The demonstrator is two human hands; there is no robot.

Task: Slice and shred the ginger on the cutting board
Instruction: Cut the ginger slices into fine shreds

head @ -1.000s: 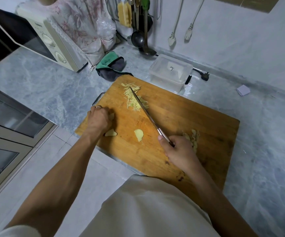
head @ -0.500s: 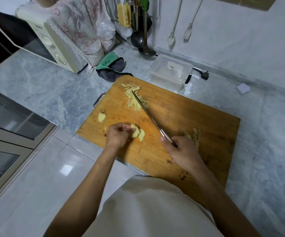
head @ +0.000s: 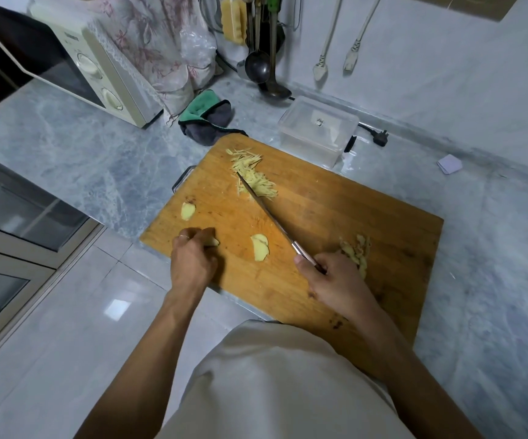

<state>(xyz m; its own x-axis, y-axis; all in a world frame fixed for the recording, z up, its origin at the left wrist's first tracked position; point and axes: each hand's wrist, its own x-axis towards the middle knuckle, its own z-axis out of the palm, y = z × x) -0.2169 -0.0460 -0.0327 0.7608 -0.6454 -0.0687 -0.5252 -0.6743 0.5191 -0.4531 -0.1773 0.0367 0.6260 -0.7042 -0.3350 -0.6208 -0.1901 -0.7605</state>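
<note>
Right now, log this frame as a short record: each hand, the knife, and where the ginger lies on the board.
left hand: curled on a ginger slice at the board's near left edge
right hand: grips the knife handle
knife: tip at the shredded ginger
stacked slices: loose, between the hands
single slice: left side
peel scraps: beside the right hand
cutting board: wooden, on the marble counter
</note>
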